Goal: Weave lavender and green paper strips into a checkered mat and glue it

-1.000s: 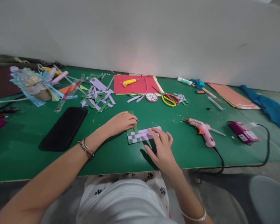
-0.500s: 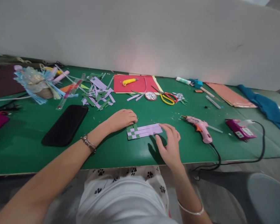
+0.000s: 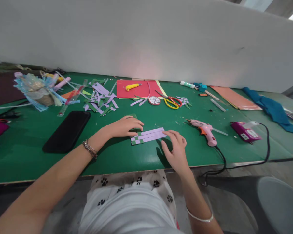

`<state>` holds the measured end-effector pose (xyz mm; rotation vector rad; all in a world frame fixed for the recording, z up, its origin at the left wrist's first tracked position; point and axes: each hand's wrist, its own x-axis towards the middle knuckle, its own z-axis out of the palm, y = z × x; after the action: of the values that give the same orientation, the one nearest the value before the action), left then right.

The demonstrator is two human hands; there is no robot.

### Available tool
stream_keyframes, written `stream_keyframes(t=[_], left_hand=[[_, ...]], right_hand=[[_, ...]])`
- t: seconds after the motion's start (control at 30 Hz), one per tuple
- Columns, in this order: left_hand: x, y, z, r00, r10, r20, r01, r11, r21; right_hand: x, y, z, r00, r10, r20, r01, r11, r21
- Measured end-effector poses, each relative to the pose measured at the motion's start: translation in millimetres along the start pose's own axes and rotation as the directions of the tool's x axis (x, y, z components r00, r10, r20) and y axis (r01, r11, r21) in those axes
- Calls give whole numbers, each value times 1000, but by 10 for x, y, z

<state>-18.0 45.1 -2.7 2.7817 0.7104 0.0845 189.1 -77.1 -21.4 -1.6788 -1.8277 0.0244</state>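
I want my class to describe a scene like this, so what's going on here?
A person sits at a green table with both hands at a small piece of lilac and green paper strips. The left hand is over its checkered end; the right hand has its fingers at the other end, where the lilac strips lie unwoven. Beyond lie loose strips and open scissors, with a pink glue gun to the right.

Woven strips (image 3: 151, 134) partly behind left hand (image 3: 124, 126)

purple-and-green checkered strips (image 3: 148, 135), red sheet (image 3: 136, 92), pink glue gun (image 3: 205, 128)
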Motion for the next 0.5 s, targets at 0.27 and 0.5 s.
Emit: stream_keyframes(t=[0.27,0.5], left_hand=[[116,29,-84,998,53,17,-55,986,155],[51,12,1,997,-53,-58,64,977,202]], right_hand=[[42,-236,40,910,-203,362,243,968,-67],[37,-340,182,870,-163,465,238,965,-107]])
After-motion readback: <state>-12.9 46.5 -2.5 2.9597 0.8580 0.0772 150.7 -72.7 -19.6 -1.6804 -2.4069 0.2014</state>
